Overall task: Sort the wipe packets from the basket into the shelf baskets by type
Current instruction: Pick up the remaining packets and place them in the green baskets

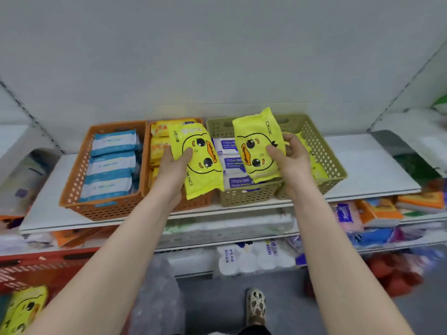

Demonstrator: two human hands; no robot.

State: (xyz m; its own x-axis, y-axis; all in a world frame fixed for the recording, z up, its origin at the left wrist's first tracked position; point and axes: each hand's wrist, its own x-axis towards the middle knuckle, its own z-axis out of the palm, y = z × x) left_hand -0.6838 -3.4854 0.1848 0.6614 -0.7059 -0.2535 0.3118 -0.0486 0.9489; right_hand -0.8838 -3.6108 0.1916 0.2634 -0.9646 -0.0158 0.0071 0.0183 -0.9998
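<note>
My left hand (173,163) grips a yellow duck-face wipe packet (200,165) above the seam between the second orange basket (193,204) and the olive baskets. My right hand (290,155) grips another yellow duck packet (256,146) over the right olive basket (321,151), where more yellow duck packets (316,168) lie. The left orange basket (77,180) holds blue-and-white packets (111,163). The second orange basket holds yellow-orange packets (159,141). The left olive basket (246,197) holds white-and-purple packets (232,163). At the bottom left is the red source basket (36,267) with a duck packet (21,310) in it.
The four baskets stand on a white shelf (362,170) with bare board to their right. Lower shelves carry tissue packs and other packaged goods (377,213). A clear plastic bag (154,296) and a foot in a sandal (256,305) are on the grey floor below.
</note>
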